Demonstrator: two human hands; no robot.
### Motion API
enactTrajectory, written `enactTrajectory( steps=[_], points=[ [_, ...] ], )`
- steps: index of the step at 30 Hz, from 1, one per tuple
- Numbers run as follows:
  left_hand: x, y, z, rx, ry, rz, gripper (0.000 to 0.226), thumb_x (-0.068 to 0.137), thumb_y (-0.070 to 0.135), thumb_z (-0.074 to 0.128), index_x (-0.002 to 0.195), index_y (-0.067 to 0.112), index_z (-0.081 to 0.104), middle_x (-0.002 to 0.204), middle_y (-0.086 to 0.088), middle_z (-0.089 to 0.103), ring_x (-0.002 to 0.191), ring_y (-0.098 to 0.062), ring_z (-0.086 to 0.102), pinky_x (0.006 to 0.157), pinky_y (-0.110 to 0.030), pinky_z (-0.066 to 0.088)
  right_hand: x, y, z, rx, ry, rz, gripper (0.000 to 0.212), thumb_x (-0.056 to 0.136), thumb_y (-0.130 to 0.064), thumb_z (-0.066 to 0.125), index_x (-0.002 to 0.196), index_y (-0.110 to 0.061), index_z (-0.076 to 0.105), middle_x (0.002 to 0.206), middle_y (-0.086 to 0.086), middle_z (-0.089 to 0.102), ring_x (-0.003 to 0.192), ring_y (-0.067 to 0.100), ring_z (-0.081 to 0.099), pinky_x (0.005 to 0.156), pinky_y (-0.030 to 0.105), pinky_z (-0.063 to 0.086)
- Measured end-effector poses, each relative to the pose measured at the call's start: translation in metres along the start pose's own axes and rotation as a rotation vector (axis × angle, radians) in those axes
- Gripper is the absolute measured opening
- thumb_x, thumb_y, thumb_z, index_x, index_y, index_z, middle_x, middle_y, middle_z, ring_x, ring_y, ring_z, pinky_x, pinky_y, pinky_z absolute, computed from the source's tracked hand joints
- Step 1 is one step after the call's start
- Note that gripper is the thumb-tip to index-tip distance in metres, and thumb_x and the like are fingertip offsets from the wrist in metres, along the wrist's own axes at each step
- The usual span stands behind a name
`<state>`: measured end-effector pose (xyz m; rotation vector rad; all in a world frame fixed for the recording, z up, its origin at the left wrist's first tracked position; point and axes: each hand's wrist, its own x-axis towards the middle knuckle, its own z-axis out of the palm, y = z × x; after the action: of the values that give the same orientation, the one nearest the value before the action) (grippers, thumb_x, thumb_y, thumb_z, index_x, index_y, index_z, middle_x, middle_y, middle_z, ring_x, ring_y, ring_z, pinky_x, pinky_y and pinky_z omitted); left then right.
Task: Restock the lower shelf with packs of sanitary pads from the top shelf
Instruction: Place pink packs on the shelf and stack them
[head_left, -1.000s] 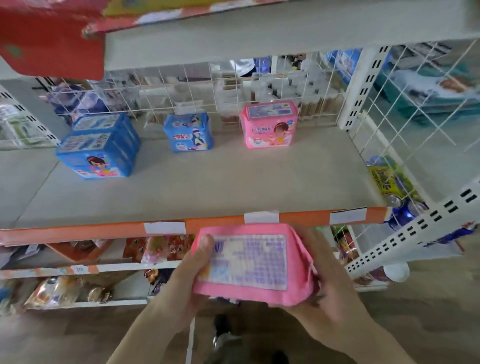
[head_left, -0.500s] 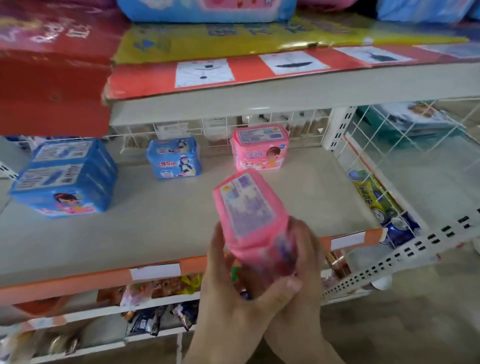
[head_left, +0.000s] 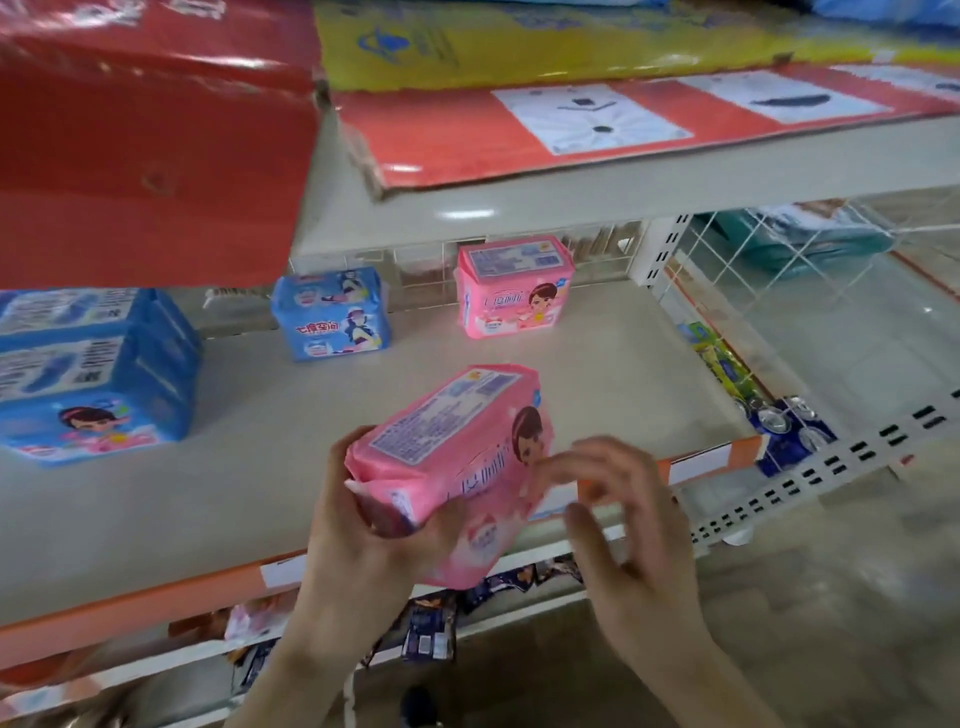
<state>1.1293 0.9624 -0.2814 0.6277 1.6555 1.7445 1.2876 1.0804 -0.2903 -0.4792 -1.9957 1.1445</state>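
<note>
The left hand (head_left: 363, 525) comes up from the lower middle of the frame, fingers clenched around the near end of a pink pack (head_left: 457, 467), which tilts above the front edge of the lower shelf (head_left: 156, 509). The right hand (head_left: 623, 525) hovers just right of the pack, fingers released and spread (blurred; contact unclear). At the shelf's back stand a second pink pack (head_left: 514, 286) and a blue pack (head_left: 332, 314).

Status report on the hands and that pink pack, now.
Left hand grips pink pack over the shelf edge. Right hand open, beside it. Shelf space ahead unobstructed.
</note>
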Motion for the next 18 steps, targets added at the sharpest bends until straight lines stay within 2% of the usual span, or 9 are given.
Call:
enactTrajectory(
  steps=[2,4,5,8,11,13,15,18],
  points=[
    [0.003,-0.001,-0.007,0.000,-0.084,-0.001,0.081,0.052,0.023,0.088,0.122,0.023,0.049,0.108,0.009,0.073,0.100,-0.013,0.072,0.070,-0.025,0.060,0.011,0.018,-0.011,0.045,0.140,0.114,0.043,0.084,-0.004,0.060,0.122,-0.023,0.053,0.122,-0.007,0.064,0.113,0.021,0.061,0.089,0.049,0.050],
    [0.007,-0.002,-0.012,-0.012,-0.156,0.004,0.078,0.056,0.015,0.087,0.123,0.019,0.048,0.109,0.006,0.073,0.102,-0.015,0.072,0.071,-0.025,0.060,0.019,0.030,-0.018,0.137,0.098,0.218,0.044,0.089,-0.018,0.063,0.130,-0.026,0.052,0.135,-0.005,0.059,0.125,0.024,0.055,0.097,0.057,0.046],
    [0.010,-0.002,-0.014,-0.019,-0.192,0.014,0.078,0.057,0.014,0.087,0.124,0.016,0.047,0.110,0.004,0.073,0.104,-0.017,0.072,0.073,-0.026,0.060,0.022,0.034,-0.021,0.210,0.044,0.259,0.047,0.091,-0.025,0.064,0.136,-0.027,0.050,0.139,-0.003,0.058,0.129,0.024,0.053,0.100,0.057,0.045],
    [0.018,0.000,-0.012,-0.061,-0.285,0.036,0.083,0.058,0.019,0.083,0.130,0.008,0.044,0.118,-0.007,0.071,0.111,-0.026,0.069,0.082,-0.034,0.060,0.033,0.037,-0.030,0.481,-0.169,0.409,0.057,0.095,-0.028,0.062,0.147,-0.020,0.039,0.138,0.003,0.061,0.127,0.025,0.059,0.094,0.041,0.053],
    [0.029,0.001,-0.009,-0.095,-0.336,0.021,0.085,0.058,0.019,0.082,0.131,0.006,0.042,0.118,-0.012,0.069,0.112,-0.031,0.068,0.085,-0.039,0.059,0.041,0.038,-0.038,0.552,-0.316,0.433,0.067,0.089,-0.044,0.069,0.147,-0.021,0.043,0.136,0.009,0.061,0.125,0.029,0.060,0.094,0.038,0.054],
    [0.039,0.002,-0.003,-0.118,-0.355,0.008,0.093,0.055,0.024,0.091,0.131,0.006,0.042,0.118,-0.014,0.069,0.112,-0.033,0.068,0.084,-0.039,0.059,0.048,0.038,-0.043,0.557,-0.339,0.395,0.057,0.091,-0.041,0.068,0.142,-0.022,0.049,0.133,0.008,0.063,0.124,0.028,0.061,0.094,0.037,0.054],
    [0.051,0.000,0.004,-0.115,-0.339,-0.006,0.100,0.054,0.035,0.096,0.132,0.005,0.042,0.119,-0.017,0.068,0.111,-0.035,0.068,0.084,-0.041,0.059,0.055,0.044,-0.048,0.550,-0.299,0.358,0.054,0.093,-0.033,0.066,0.142,-0.017,0.049,0.130,0.009,0.065,0.122,0.028,0.062,0.094,0.034,0.053],
    [0.067,-0.007,0.017,-0.046,-0.243,0.001,0.089,0.057,0.029,0.092,0.132,0.007,0.048,0.123,-0.018,0.066,0.113,-0.036,0.066,0.088,-0.046,0.059,0.067,0.058,-0.057,0.513,-0.225,0.328,0.053,0.097,-0.017,0.055,0.146,-0.004,0.039,0.121,0.004,0.070,0.110,0.020,0.068,0.088,0.030,0.054]
  ],
)
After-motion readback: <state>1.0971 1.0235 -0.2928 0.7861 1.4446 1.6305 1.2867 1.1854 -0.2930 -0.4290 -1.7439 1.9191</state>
